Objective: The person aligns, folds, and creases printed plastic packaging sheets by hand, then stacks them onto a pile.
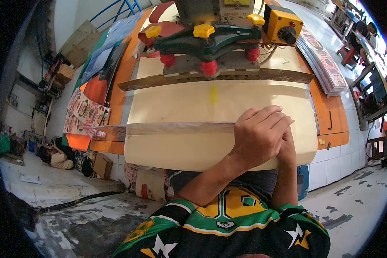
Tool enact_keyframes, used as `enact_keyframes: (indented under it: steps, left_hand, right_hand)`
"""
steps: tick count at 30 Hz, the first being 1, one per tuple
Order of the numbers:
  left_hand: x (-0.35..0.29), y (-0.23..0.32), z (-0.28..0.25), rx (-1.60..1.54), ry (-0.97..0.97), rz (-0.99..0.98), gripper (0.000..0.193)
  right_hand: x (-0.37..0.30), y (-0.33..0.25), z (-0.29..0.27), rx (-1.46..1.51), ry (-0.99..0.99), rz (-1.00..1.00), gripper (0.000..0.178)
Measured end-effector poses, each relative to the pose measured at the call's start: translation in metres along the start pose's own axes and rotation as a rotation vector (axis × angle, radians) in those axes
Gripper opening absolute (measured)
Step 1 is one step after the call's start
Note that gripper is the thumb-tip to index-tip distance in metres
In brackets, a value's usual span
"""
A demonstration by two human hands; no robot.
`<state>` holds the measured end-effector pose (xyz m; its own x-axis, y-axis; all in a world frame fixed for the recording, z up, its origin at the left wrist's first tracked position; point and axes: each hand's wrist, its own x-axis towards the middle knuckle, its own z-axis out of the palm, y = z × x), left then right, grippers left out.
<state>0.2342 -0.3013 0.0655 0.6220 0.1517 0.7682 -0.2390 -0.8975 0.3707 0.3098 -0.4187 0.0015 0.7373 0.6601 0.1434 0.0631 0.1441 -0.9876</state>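
Observation:
A thin stack of sheets (176, 127), seen nearly edge-on, stands across the cream work surface (167, 148). Its left end reaches past that surface's left edge, and its right end is hidden by my hands. Bent fingers of my left hand (259, 134) close around that right end. My right hand (287, 144) is pressed against the left one, also closed at the same end; the left hand covers most of its fingers. Beyond the sheets, a long metal bar (284, 75) hangs below a dark green machine head (206, 43) with yellow knobs and red collars.
A yellow control box (284, 25) with a black dial is at the machine's right. Printed sheets (85, 109) lie on the orange table's left side, and a printed stack (322, 64) on its right. A hex key (330, 120) lies near the right edge. Other people are farther off.

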Motion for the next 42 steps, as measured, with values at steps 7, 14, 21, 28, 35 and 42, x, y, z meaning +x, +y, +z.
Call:
enact_keyframes:
  steps: [7,14,21,28,35,42]
  left_hand:
    - [-0.002,0.002,-0.003,-0.017,0.020,-0.033,0.017]
    - [-0.003,0.003,-0.014,-0.478,0.171,-0.285,0.010]
    - [0.006,0.010,-0.035,-0.852,0.147,-0.441,0.016]
    - [0.014,-0.007,-0.078,-0.174,-0.044,-0.233,0.035]
    - [-0.006,-0.025,-0.091,0.081,-0.489,-0.155,0.033]
    - [-0.011,-0.027,-0.077,0.088,-0.393,-0.077,0.020]
  right_hand:
    - [-0.001,0.015,-0.008,0.064,-0.083,-0.015,0.014]
    - [0.001,0.022,-0.012,0.020,-0.135,0.068,0.017]
    - [-0.001,0.007,-0.006,-0.014,-0.159,0.112,0.019]
    - [0.002,0.004,-0.008,-0.013,-0.191,0.054,0.019]
    - [0.003,0.002,-0.005,-0.010,-0.191,0.044,0.021]
    - [0.004,0.007,-0.006,0.011,-0.221,-0.024,0.024]
